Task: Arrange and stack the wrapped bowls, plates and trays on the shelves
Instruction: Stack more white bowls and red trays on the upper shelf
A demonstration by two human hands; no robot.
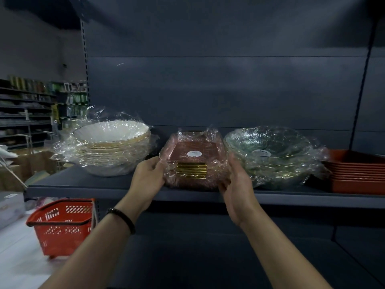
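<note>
Quick tally of what's out here

Four stacks: two of bowls, the white bowl stack (112, 147) at 9 o'clock and the green bowl stack (268, 155) at 3. Two of trays, the brown tray stack (193, 142) dead centre and the red tray stack (358, 174) way out at 3. Three are wrapped. One red basket (62, 226) at 7. Two hands, left hand (145, 178) and right hand (237, 184).

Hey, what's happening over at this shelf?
A person is stocking a shop shelf. The left hand and the right hand grip the two sides of a wrapped stack of square plates at the shelf's front edge. It stands between wrapped white bowls on the left and wrapped green glass bowls on the right. At the far right are stacked red trays, and a red basket sits on the floor.
</note>
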